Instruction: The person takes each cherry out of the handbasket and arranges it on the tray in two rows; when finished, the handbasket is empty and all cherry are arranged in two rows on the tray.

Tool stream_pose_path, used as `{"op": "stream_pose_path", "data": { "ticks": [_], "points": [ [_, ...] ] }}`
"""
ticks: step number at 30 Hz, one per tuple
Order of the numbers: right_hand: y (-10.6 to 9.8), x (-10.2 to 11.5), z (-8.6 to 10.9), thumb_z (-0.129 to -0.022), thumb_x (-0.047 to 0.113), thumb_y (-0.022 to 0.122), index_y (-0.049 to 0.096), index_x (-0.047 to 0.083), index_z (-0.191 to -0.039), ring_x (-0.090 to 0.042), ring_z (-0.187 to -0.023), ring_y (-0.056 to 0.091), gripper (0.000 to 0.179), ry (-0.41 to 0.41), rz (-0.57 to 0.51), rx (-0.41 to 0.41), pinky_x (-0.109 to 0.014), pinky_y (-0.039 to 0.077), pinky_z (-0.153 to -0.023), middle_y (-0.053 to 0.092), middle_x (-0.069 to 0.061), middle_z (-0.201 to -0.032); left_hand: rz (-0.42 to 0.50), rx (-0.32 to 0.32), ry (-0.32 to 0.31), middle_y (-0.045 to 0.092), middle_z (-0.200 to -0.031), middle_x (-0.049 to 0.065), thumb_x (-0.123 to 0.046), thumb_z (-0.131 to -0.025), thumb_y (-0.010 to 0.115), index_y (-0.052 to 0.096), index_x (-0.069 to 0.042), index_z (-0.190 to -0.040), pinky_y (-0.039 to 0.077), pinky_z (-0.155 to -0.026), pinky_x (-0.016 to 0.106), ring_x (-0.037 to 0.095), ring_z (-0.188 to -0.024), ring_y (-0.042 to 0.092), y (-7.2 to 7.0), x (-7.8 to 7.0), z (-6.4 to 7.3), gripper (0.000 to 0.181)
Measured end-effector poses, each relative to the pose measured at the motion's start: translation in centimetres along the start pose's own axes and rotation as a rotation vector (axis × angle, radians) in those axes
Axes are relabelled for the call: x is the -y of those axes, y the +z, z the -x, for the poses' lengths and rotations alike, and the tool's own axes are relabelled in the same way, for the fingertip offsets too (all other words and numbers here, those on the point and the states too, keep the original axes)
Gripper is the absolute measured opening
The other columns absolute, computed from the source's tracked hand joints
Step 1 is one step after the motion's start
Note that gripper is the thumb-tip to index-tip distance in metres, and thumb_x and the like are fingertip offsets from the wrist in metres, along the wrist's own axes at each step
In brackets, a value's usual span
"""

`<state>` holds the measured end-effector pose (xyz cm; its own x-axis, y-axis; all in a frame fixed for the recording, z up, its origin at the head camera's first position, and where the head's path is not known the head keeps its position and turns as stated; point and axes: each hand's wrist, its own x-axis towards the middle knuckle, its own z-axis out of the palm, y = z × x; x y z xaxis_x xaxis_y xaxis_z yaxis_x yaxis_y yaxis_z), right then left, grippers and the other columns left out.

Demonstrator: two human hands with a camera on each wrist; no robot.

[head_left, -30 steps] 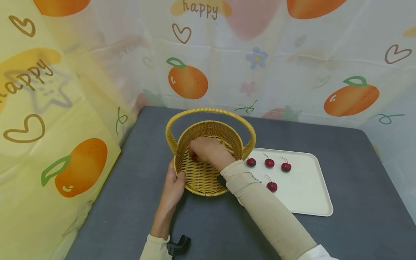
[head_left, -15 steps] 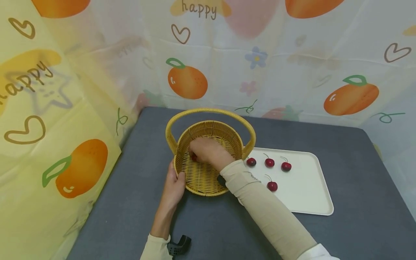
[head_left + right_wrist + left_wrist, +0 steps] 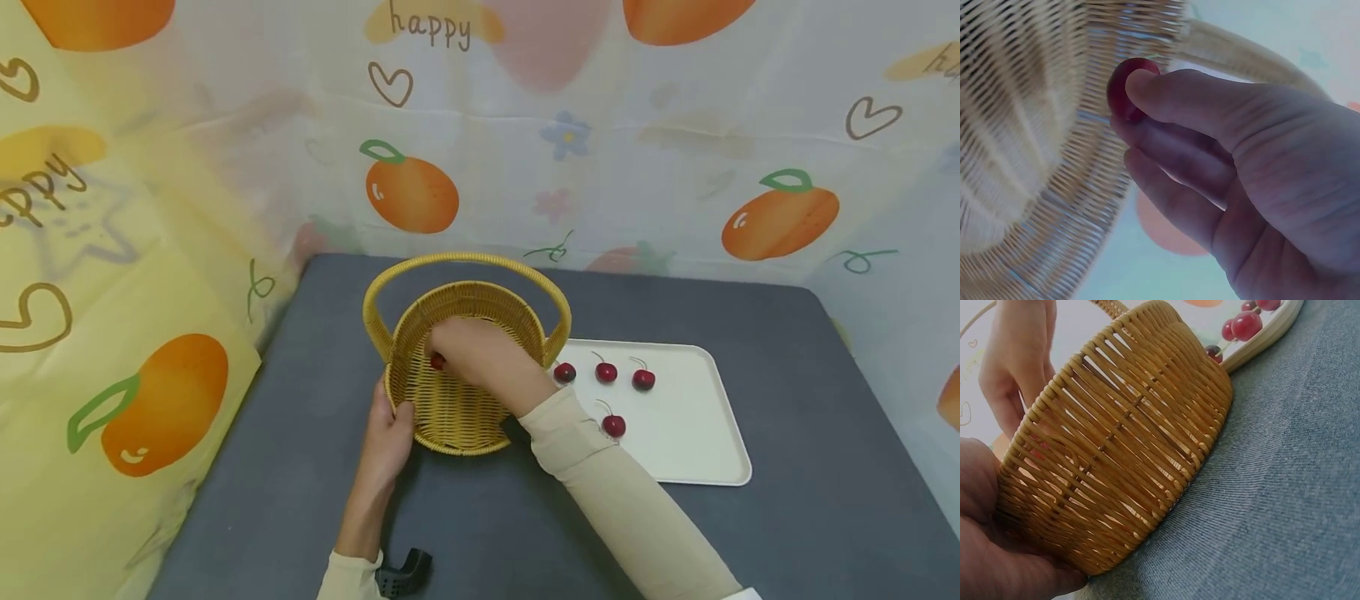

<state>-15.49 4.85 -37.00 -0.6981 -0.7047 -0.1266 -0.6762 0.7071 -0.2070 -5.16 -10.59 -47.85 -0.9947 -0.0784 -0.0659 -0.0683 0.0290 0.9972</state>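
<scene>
My right hand [image 3: 474,352] is inside the round yellow wicker basket [image 3: 457,417]. Between its thumb and index finger it pinches a dark red cherry [image 3: 1127,87], near the basket's inner wall in the right wrist view. My left hand [image 3: 386,443] grips the left side of the basket, thumb at the rim and fingers on the outside, as the left wrist view shows low down by the woven side [image 3: 1116,444]. The basket's arched handle [image 3: 468,258] stands up across the back.
A white rectangular tray [image 3: 690,450] lies to the right, partly behind the right sleeve [image 3: 622,492]. Several stemmed cherries rest on it, one cherry [image 3: 613,426] nearest the sleeve. The grey tabletop [image 3: 285,467] meets a fruit-printed cloth [image 3: 480,192] at the back.
The head view has turned slightly right, so the scene sits further left. My right hand has shifted slightly within the basket, still pinching the cherry. My left hand keeps its grip.
</scene>
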Motion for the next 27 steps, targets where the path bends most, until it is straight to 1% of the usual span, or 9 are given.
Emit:
{"op": "stream_pose_path", "data": {
  "ticks": [2,4,6,9,11,15,21,22,27],
  "points": [
    [-0.6,0.2,1.1,-0.1,0.009,0.071,0.068,0.019,-0.08,-0.012,-0.075,0.05,0.023,0.005,-0.002,-0.021,-0.028,0.043,-0.07,0.055,0.006,-0.077,0.001,0.001,-0.011,0.027,-0.17,0.014,0.002,-0.107,0.036,0.014,-0.011,-0.17,0.028,-0.122,0.05,0.029,-0.153,0.031,0.0,0.0,0.1,0.067],
    [-1.2,0.4,2.3,-0.101,0.013,0.072,0.074,0.021,-0.09,-0.011,-0.083,0.057,0.014,0.004,0.0,-0.037,-0.027,0.048,-0.077,0.063,0.007,-0.087,-0.002,-0.001,-0.019,0.027,-0.17,0.013,0.001,-0.107,0.036,0.014,-0.012,-0.17,0.028,-0.122,0.049,0.028,-0.152,0.031,0.0,-0.1,0.2,0.067],
    [-1.8,0.6,3.8,-0.102,0.017,0.073,0.077,0.02,-0.101,-0.013,-0.09,0.062,0.005,0.004,0.003,-0.046,-0.028,0.051,-0.083,0.067,0.006,-0.096,0.001,-0.003,-0.02,0.027,-0.169,0.013,0.002,-0.107,0.035,0.014,-0.011,-0.17,0.028,-0.122,0.049,0.028,-0.152,0.031,0.1,-0.1,0.2,0.067],
    [-2.3,1.0,6.2,-0.102,0.019,0.073,0.077,0.019,-0.111,-0.013,-0.095,0.065,0.01,0.01,-0.003,-0.074,-0.029,0.053,-0.087,0.068,0.005,-0.103,-0.001,-0.007,-0.022,0.027,-0.169,0.014,0.003,-0.107,0.035,0.014,-0.009,-0.169,0.028,-0.122,0.048,0.027,-0.152,0.031,0.2,-0.1,0.2,0.067],
    [-2.5,1.1,8.0,-0.102,0.021,0.073,0.076,0.018,-0.113,-0.012,-0.094,0.065,0.012,0.022,-0.02,-0.099,-0.029,0.054,-0.085,0.068,0.005,-0.104,0.003,-0.01,-0.02,0.028,-0.169,0.014,0.003,-0.107,0.035,0.015,-0.008,-0.169,0.028,-0.122,0.048,0.027,-0.152,0.031,0.3,-0.1,0.2,0.067],
    [-2.5,1.0,11.5,-0.101,0.02,0.075,0.076,0.016,-0.12,-0.012,-0.099,0.068,0.02,0.064,-0.1,-0.154,-0.029,0.056,-0.087,0.07,0.004,-0.112,0.01,-0.015,-0.019,0.027,-0.169,0.014,0.002,-0.107,0.034,0.014,-0.01,-0.169,0.028,-0.122,0.049,0.027,-0.153,0.03,0.4,-0.2,0.3,0.066],
    [-1.1,-1.2,17.2,-0.097,0.016,0.079,0.075,0.015,-0.128,-0.015,-0.109,0.068,0.031,0.179,-0.204,-0.224,-0.036,0.057,-0.094,0.071,0.002,-0.123,0.016,0.005,0.001,0.025,-0.17,0.012,0.002,-0.109,0.033,0.011,-0.014,-0.17,0.029,-0.122,0.051,0.027,-0.154,0.029,0.5,-0.1,0.3,0.067],
    [-0.8,-1.7,18.2,-0.096,0.015,0.079,0.075,0.014,-0.128,-0.016,-0.105,0.069,0.032,0.207,-0.217,-0.237,-0.037,0.058,-0.092,0.072,0.002,-0.123,0.017,0.009,0.005,0.024,-0.17,0.012,0.002,-0.109,0.033,0.011,-0.014,-0.17,0.028,-0.122,0.051,0.027,-0.154,0.028,0.5,-0.1,0.3,0.067],
    [1.1,-4.5,22.8,-0.093,0.012,0.081,0.076,0.009,-0.126,-0.024,-0.108,0.071,0.033,0.348,-0.272,-0.32,-0.048,0.057,-0.096,0.074,-0.002,-0.121,0.001,0.01,-0.004,0.023,-0.171,0.012,0.0,-0.109,0.033,0.011,-0.014,-0.17,0.027,-0.123,0.05,0.026,-0.155,0.026,0.4,-0.2,0.4,0.067]
  ]
}}
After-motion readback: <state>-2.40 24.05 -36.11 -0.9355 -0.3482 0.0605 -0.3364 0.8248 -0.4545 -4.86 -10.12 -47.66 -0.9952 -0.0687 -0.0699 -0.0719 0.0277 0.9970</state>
